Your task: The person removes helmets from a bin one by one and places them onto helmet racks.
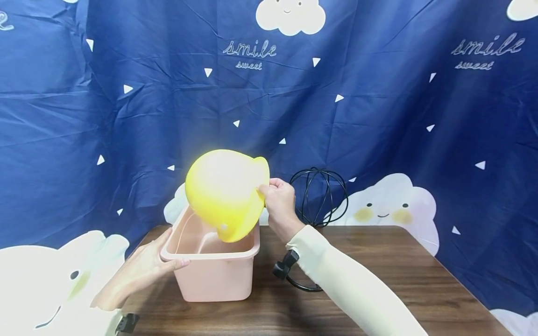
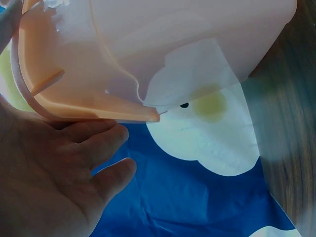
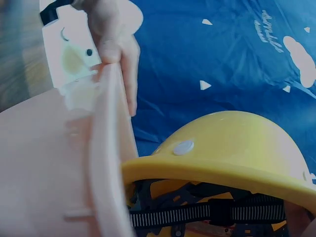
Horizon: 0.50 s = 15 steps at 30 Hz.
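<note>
In the head view a yellow hard hat (image 1: 222,186) is tilted over the mouth of a pink plastic bin (image 1: 214,280). My right hand (image 1: 280,200) pinches the hat's brim at its right side, thumb on the near face. The right wrist view shows the hat (image 3: 232,133) brim beside the bin's rim (image 3: 106,148), with a black ribbed strap inside the shell. My left hand (image 1: 145,263) grips the bin's near left corner, its thumb along the front below the rim. Seen from the left wrist, fingers (image 2: 101,138) lie against the bin's outer edge.
Loops of black cable (image 1: 313,219) stand behind my right hand, and a black cord (image 1: 304,285) lies on the brown wooden table (image 1: 378,261) under the right forearm. A blue curtain (image 1: 378,116) with clouds and triangles hangs behind the table and down its left side.
</note>
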{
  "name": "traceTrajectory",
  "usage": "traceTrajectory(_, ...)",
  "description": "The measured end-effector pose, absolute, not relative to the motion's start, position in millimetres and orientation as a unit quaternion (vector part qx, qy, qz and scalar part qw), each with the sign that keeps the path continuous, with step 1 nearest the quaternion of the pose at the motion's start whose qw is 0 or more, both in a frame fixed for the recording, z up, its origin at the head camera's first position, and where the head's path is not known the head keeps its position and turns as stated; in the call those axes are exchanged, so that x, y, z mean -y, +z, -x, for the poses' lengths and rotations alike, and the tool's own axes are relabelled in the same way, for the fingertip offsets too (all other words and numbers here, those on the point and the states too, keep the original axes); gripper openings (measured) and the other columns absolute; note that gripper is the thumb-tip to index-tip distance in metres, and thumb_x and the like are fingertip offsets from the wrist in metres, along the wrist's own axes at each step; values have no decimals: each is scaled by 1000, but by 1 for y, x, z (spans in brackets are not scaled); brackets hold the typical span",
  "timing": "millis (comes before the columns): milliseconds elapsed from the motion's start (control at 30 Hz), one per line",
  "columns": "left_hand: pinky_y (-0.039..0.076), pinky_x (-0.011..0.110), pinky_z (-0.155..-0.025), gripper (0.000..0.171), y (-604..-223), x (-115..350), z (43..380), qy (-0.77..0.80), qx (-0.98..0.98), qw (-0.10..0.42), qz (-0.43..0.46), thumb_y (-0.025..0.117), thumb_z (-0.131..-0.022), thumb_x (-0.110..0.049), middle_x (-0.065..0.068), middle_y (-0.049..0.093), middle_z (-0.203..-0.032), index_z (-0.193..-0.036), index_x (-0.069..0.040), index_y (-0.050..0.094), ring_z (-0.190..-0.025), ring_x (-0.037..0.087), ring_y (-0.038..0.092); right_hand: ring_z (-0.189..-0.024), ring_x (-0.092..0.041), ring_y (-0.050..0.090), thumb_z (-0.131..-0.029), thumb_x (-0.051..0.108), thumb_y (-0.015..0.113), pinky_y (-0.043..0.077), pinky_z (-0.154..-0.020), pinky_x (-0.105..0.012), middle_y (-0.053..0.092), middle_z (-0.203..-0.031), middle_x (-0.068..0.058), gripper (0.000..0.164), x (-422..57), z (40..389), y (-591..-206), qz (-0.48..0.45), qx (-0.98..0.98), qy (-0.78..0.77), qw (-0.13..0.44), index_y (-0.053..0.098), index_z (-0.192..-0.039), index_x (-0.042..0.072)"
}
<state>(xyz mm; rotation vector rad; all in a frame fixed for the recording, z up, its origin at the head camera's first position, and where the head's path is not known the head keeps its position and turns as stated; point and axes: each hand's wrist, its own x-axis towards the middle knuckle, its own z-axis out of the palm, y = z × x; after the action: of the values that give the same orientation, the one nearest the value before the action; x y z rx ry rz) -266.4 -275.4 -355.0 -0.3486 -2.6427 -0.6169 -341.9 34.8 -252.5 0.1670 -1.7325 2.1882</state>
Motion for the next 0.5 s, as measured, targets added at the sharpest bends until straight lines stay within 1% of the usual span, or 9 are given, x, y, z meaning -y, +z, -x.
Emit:
traceTrajectory(100,50,62,-98,98,-353,275,266,-220,947,199,125,71,-83,-66,16,69,-130,-159,-16,34,-127,40,61,-65,-10,65,-83,-3,62,57,-63,-22,67,-74,-3,9,-41,343,-245,-59,579,795,172,66,-91,-5)
traceTrajectory(233,50,62,-98,99,-351,274,265,-217,949,195,122,71,-84,-66,20,66,-134,-159,-13,33,-128,41,61,-70,-12,68,-85,-3,62,59,-68,-22,66,-82,-7,8,-49,341,-235,-54,552,813,177,66,-92,-4)
traceTrajectory(367,50,62,-98,99,-351,273,265,-218,948,196,122,71,-83,-66,20,66,-135,-159,-13,34,-127,41,61,-73,-12,69,-87,-2,62,59,-68,-21,66,-91,-12,8,-56,338,-225,-53,530,826,185,65,-94,-4)
traceTrajectory(500,51,61,-97,98,-352,272,265,-219,947,200,124,72,-83,-64,21,66,-134,-158,-12,36,-125,41,62,-76,-11,70,-90,0,64,60,-69,-20,66,-99,-14,11,-61,334,-217,-52,512,837,183,64,-100,-5)
